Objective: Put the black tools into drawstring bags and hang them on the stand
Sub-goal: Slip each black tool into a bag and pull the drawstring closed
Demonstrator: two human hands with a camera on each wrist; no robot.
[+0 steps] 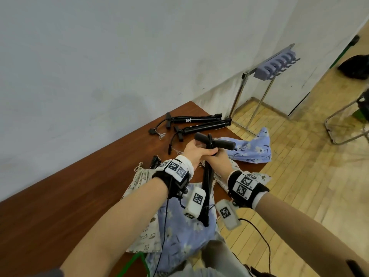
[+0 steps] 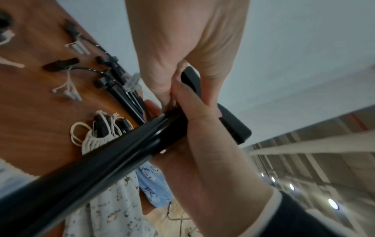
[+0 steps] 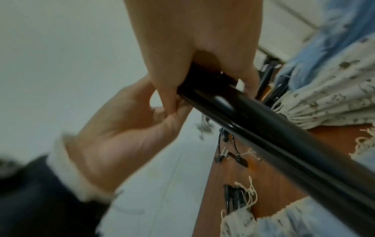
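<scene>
Head view: both hands clamped on a long black T-handled pump [image 1: 207,176].
Left hand [image 1: 194,154] and right hand [image 1: 217,162] grip its shaft together above flat floral drawstring bags [image 1: 175,226]; two more black pumps [image 1: 201,123] lie at upper centre.

Forearms are showing bare. Each wrist is wearing a black band [image 1: 248,188] over a white cuff [image 1: 186,163], carrying white blocks printed with black square codes. White code-marked boxes [image 1: 195,200] are hanging beneath both wrists at centre frame. Thin black cables [image 1: 265,244] are trailing toward the lower edge.
</scene>
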